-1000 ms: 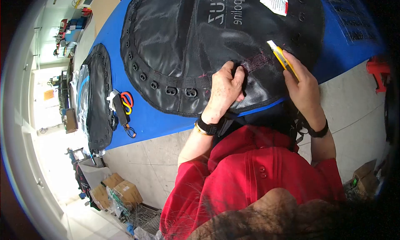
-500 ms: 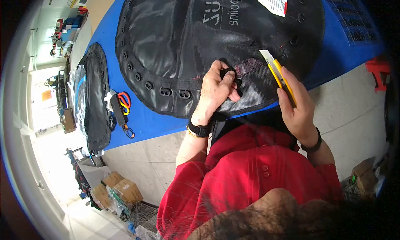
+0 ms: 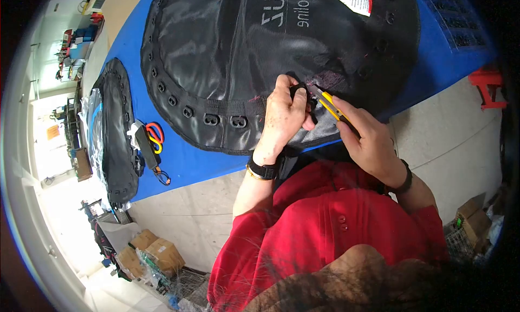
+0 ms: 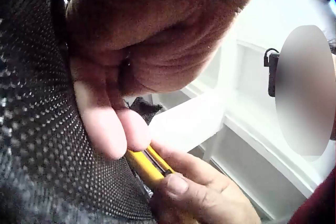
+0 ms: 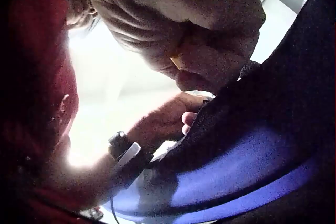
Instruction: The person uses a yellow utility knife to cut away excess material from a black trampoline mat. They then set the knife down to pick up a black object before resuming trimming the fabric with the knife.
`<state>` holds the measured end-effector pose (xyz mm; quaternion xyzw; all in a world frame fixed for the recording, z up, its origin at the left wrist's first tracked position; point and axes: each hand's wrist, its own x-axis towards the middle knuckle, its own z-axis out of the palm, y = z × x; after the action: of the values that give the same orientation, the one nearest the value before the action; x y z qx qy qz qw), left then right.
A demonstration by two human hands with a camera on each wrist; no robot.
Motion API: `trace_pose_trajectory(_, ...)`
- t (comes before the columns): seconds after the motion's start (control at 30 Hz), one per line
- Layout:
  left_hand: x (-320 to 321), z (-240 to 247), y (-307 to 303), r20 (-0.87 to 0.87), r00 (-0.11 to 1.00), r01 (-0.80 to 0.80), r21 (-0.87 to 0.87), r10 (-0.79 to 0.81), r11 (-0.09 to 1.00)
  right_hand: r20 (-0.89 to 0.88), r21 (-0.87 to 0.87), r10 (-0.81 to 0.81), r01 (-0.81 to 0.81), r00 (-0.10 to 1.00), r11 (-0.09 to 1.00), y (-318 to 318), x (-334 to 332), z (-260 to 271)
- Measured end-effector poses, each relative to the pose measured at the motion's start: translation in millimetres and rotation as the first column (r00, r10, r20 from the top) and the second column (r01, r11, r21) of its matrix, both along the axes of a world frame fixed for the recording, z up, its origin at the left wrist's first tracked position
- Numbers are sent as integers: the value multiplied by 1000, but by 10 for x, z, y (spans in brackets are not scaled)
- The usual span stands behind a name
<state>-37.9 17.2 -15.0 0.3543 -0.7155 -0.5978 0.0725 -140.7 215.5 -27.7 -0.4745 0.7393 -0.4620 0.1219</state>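
Observation:
A black mesh trampoline mat (image 3: 200, 47) with printed lettering and a row of black clips lies on the blue table. At its near edge the left hand (image 3: 284, 114) grips a bunched fold of black material between thumb and fingers. The right hand (image 3: 371, 144) holds a yellow utility knife (image 3: 331, 107), its blade at the fold beside the left thumb, close to a patch of reddish loose threads (image 3: 327, 80). In the left wrist view, the yellow knife (image 4: 149, 167) shows just below the left fingertips. Whether the blade touches the material cannot be told.
Scissors with red and yellow handles (image 3: 156, 138) lie on the blue table (image 3: 179, 168) at the left, beside a second black mat (image 3: 115, 139). A white label (image 3: 353, 0) is on the mat's far part. Cardboard boxes (image 3: 162, 253) stand on the floor; a red stool (image 3: 487, 89) is at the right.
The right hand has brought the knife leftward and down to the left hand. The left hand first shifted a little left with the gripped material, and the mat has slid slightly left.

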Motion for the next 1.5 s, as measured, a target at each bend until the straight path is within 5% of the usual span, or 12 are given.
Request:
trace_pose_trajectory(0.2, 0, -16, -10, -1, 1000, 10, -10, -10, 1000, -39, 124, -9, 14, 999, 992, -1, 81, 4)
trace_pose_trajectory(0.57, 4, -48, 4, -35, 999, -1, 19, 1, 1000, 10, 15, 64, -64, 998, 998, 108, -28, 22)
trace_pose_trajectory(0.8, 22, -67, 5, -43, 999, -9, 27, 10, 1000, 65, 121, 58, -65, 996, 990, 195, -11, 83)
trace_pose_trajectory(1.1, 37, -103, -17, -25, 999, 23, -24, -24, 999, 41, -54, 12, -9, 999, 999, 51, -86, 82)
trace_pose_trajectory(1.5, 35, -96, 3, -45, 999, -17, 49, 20, 999, 82, 19, 74, -76, 994, 997, 49, -40, 52)
